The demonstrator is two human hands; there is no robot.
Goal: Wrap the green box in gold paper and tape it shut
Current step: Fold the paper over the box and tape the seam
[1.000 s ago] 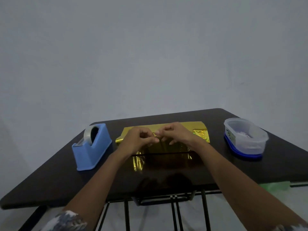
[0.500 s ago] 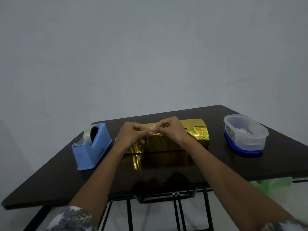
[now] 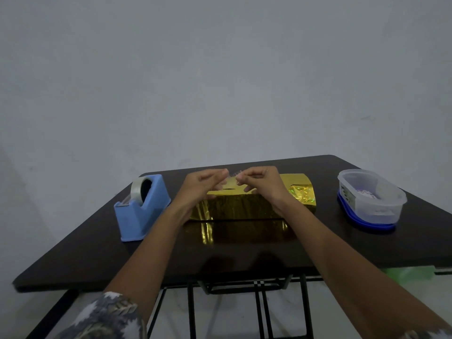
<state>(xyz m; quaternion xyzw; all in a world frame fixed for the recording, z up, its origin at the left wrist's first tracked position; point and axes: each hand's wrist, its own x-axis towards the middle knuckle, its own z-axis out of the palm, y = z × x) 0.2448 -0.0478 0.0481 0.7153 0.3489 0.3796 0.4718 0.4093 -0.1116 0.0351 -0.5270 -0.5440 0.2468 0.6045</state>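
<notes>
The box wrapped in gold paper (image 3: 247, 206) lies in the middle of the dark table (image 3: 97, 253); no green shows through the paper. Above its top, my left hand (image 3: 201, 184) and my right hand (image 3: 260, 182) pinch the two ends of a short strip of clear tape (image 3: 231, 179) stretched between them. Both hands are a little above the wrapped box. The paper's right end (image 3: 302, 193) glitters where it is folded in.
A blue tape dispenser (image 3: 140, 209) with a roll of clear tape stands left of the box. A clear plastic tub on a blue lid (image 3: 370, 199) sits at the right. A grey wall stands right behind the table. Something green (image 3: 407, 274) shows below the table's right edge.
Both hands have risen from the top of the wrapped box and drawn slightly apart, with the tape strip stretched between their fingertips.
</notes>
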